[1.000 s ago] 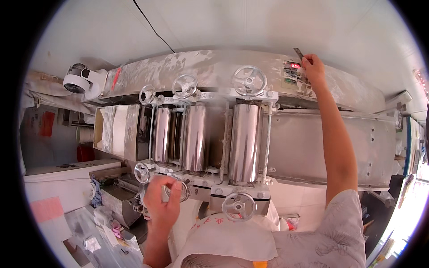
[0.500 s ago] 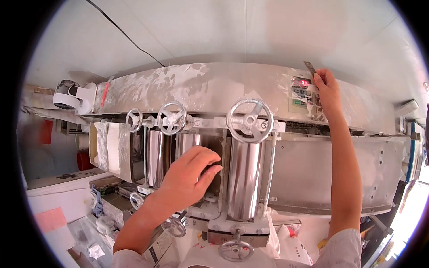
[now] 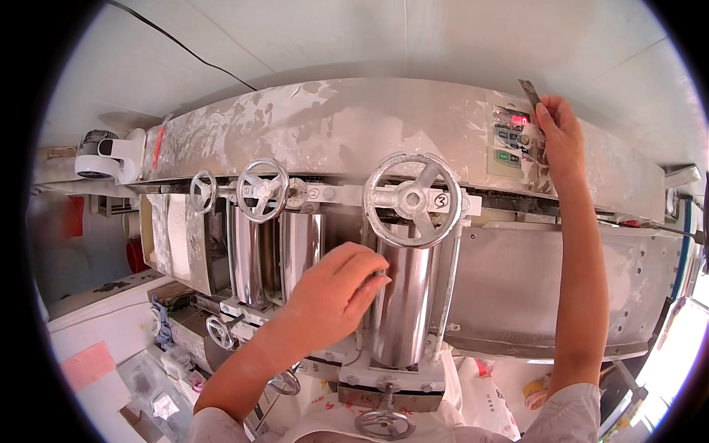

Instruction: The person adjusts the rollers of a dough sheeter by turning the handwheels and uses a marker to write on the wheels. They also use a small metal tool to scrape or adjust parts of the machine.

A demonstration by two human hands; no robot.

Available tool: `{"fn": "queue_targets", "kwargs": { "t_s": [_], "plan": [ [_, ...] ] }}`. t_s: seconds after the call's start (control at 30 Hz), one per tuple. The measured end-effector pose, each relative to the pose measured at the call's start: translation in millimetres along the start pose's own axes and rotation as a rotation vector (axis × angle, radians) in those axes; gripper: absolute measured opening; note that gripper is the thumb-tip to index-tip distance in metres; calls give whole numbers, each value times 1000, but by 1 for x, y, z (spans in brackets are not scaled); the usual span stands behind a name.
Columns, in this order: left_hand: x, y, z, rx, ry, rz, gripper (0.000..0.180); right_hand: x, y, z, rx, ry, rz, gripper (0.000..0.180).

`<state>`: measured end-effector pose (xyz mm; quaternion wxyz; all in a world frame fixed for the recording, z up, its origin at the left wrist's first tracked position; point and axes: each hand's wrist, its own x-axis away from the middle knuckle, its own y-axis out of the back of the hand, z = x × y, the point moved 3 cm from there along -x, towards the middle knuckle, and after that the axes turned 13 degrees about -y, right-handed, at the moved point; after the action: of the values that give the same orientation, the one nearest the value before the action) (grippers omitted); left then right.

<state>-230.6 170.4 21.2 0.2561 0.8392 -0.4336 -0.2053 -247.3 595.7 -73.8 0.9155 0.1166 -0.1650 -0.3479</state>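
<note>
A flour-dusted roller machine (image 3: 354, 125) fills the view, with upright polished steel rollers and spoked handwheels. My left hand (image 3: 332, 295) reaches in from below. Its bent fingertips touch the side of the largest steel roller (image 3: 406, 303), just under the big handwheel (image 3: 411, 199), and I see nothing in the hand. My right hand (image 3: 561, 136) is raised to the control panel (image 3: 509, 140) with a red display at the upper right. It pinches a thin dark metal strip (image 3: 529, 92) that sticks up above the fingers.
Two smaller handwheels (image 3: 262, 188) and narrower rollers (image 3: 255, 255) stand to the left. A roll of tape (image 3: 92, 144) sits on the machine's left end. More handwheels (image 3: 384, 422) and printed sacks (image 3: 487, 399) lie below. A white counter (image 3: 96, 325) stands at lower left.
My left hand rose from the small lower handwheel up to the large roller. The view moved closer to the machine. My right hand stayed at the control panel with the strip.
</note>
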Motion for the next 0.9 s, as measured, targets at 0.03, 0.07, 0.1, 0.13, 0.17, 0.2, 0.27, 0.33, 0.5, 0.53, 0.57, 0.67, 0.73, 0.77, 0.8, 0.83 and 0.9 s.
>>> {"fn": "queue_targets", "kwargs": {
  "t_s": [0.03,0.07,0.1,0.13,0.17,0.2,0.27,0.33,0.5,0.53,0.57,0.67,0.73,0.77,0.8,0.83,0.9],
  "plan": [
    [-1,-2,-3,-17,-15,11,26,1,0,0,-27,-11,19,21],
    [-2,-5,-5,-18,-27,15,26,-1,2,-2,-109,-14,48,21],
    [-3,-8,-6,-20,-39,19,26,-4,7,-5,-191,-17,78,21],
    [-4,-10,-8,-22,-50,23,26,-6,11,-8,-273,-20,107,21],
    [-4,-12,-10,-76,-69,43,30,-6,15,-6,-312,-28,131,21],
    [-4,-13,-11,-106,-75,46,31,-3,20,-4,-350,-36,154,21],
    [-3,-16,-12,-164,-91,53,33,0,31,-4,-391,-35,217,21],
    [-3,-16,-13,-131,-55,47,35,3,41,-6,-394,-17,298,21],
    [-3,-15,-11,-98,-15,13,35,19,26,4,-248,-24,203,28],
    [-3,-16,-10,-93,-8,4,35,20,25,5,-210,-19,196,29],
    [-3,-16,-9,-88,-3,-5,35,19,26,4,-184,-6,204,30],
    [-6,-16,-12,-95,-3,25,31,9,26,3,-109,25,206,33],
    [-6,-16,-12,-99,0,21,30,7,22,8,-65,35,177,35],
    [-7,-16,-12,-100,-1,17,30,4,22,7,-71,40,184,36],
    [-7,-17,-12,-97,-1,9,29,2,23,5,-78,45,191,37],
    [-7,-18,-11,-94,-2,1,29,1,23,4,-84,50,198,37],
    [-6,-19,-10,-98,-3,-15,29,2,22,5,-71,55,176,37]
  ]
}}
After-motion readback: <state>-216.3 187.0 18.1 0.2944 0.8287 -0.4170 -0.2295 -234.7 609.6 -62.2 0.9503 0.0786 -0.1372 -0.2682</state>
